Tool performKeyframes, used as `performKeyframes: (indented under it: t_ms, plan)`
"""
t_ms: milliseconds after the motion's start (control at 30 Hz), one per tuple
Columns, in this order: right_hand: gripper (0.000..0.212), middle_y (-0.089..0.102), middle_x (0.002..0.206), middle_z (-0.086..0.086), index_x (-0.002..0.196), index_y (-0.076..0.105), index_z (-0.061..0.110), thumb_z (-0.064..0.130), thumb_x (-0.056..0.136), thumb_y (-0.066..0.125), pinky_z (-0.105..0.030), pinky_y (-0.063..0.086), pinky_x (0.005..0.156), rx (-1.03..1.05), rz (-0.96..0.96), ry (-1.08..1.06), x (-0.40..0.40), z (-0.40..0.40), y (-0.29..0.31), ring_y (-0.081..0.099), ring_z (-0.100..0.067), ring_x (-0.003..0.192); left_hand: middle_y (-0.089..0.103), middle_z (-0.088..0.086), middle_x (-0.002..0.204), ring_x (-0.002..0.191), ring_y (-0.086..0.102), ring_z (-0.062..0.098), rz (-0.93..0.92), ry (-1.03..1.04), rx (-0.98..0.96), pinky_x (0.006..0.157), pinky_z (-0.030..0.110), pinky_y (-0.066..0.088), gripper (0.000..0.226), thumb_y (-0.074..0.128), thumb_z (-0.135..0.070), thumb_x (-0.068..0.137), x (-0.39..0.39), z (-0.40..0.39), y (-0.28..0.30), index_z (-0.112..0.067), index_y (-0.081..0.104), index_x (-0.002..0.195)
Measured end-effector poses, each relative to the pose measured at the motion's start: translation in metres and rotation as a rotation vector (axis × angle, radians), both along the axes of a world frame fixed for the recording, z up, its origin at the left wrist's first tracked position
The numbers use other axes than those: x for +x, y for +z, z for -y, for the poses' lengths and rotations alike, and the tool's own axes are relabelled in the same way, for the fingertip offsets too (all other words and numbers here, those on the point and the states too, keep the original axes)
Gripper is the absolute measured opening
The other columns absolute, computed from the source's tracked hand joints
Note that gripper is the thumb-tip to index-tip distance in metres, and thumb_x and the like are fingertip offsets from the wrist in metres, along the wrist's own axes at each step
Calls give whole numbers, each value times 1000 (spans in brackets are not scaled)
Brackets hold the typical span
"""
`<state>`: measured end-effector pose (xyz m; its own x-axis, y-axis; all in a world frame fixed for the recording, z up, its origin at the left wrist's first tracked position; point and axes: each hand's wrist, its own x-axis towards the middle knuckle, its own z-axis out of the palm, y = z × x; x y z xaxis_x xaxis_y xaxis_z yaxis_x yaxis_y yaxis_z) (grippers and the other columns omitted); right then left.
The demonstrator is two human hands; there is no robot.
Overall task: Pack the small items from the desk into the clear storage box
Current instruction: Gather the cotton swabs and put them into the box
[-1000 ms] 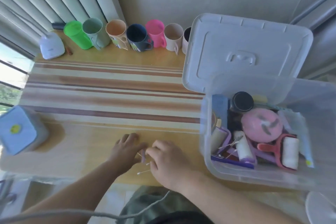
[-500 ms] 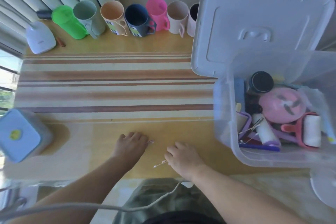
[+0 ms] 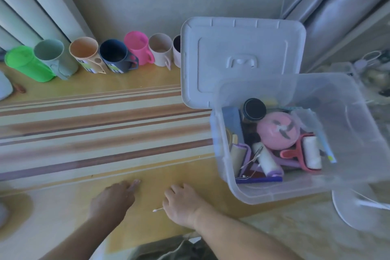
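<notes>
Two hands sit at the near edge of the desk [image 3: 84,192], and the trouble ahead starts with how little they have to grip. The right hand [image 3: 182,205] rests knuckles-up with its fingers curled under, and a cotton swab [image 3: 157,210] pokes out from beneath its thumb side; whether the fingers actually pinch the stick or merely lie over it I cannot tell. Beside it, a little apart, the left hand [image 3: 114,200] lies flat with fingers stretched forward on the wood, holding nothing I can make out. A swab that thin is hard to lift off a smooth top, so it may well skid away from the fingertips, roll toward the near edge and drop to the floor. More swabs may be hidden under the palms, and a hasty scoop could scatter them. Just to the right and farther back stands the clear box [image 3: 295,188], already crowded with lint rollers [image 3: 268,159], a pink round case [image 3: 277,130] and a dark jar [image 3: 254,108]. Its near corner appears to hang over the desk's edge, so a bump from the right forearm could tip it. A light swab dropped from height could also bounce off the clutter and out. Behind it the lid [image 3: 242,57] leans upright and could fall forward. Along the back wall a row of cups [image 3: 118,55] stands well apart from all this.
</notes>
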<state>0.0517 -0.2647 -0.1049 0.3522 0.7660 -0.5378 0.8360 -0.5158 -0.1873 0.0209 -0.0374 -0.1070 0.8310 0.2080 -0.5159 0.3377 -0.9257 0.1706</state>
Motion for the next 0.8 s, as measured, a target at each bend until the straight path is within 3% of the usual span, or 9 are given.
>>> performKeyframes:
  t_ms: [100,200,300,433,533,600,667,733,800]
  plan:
    - [18,59,120,-22,114,61,2,7,106,45,-44,42,72,-41,42,82,0,-6,6,51,-37,109,67,-7,71,72,64,20,63,167,-168,66,35,52,45,43,-62,99,9,-8,21,-28,59,75]
    - [30,62,120,-25,117,60,-1,16,112,36,-46,43,74,-22,20,62,2,-10,8,55,-40,110,65,-9,58,61,62,13,114,219,-245,62,29,48,45,57,-57,96,21,-8,41,-26,61,64]
    - [29,62,121,-28,125,55,-3,14,113,36,-48,44,77,-16,-25,24,7,-12,17,55,-42,113,67,-17,57,56,62,8,182,231,-238,61,27,47,33,68,-49,93,38,-3,70,-28,70,67]
    - [21,62,109,-25,125,49,1,7,105,52,-45,46,71,39,-51,-16,12,-18,44,52,-36,96,72,-22,67,65,66,-1,279,276,-265,59,25,46,15,74,-46,88,63,16,113,-36,73,77]
    - [28,62,101,-19,117,54,7,8,92,67,-43,45,70,336,-100,-194,14,-15,95,52,-35,93,70,-30,73,73,65,-11,354,300,-323,63,23,47,10,80,-40,85,84,36,144,-36,72,78]
    - [29,64,98,-15,111,60,10,14,85,72,-46,50,74,602,-167,-375,19,6,138,57,-37,97,70,-29,75,75,65,-9,427,296,-356,64,22,48,11,82,-37,84,98,52,165,-35,73,78]
    - [27,66,93,-6,104,62,17,14,79,70,-40,52,71,782,-133,-537,32,48,169,60,-31,93,70,-28,74,72,65,-8,471,265,-393,61,12,46,11,83,-35,83,112,74,182,-34,73,78]
    - [25,65,84,6,97,58,25,13,76,66,-31,46,66,779,-15,-720,56,103,177,58,-20,83,70,-28,75,73,65,-8,494,217,-435,61,5,42,12,83,-34,83,126,102,193,-33,72,78]
    - [23,63,76,8,97,51,28,15,79,60,-32,44,61,590,45,-855,84,160,168,57,-19,75,72,-25,75,77,67,-7,537,103,-444,67,8,45,12,84,-35,82,141,134,196,-34,73,79]
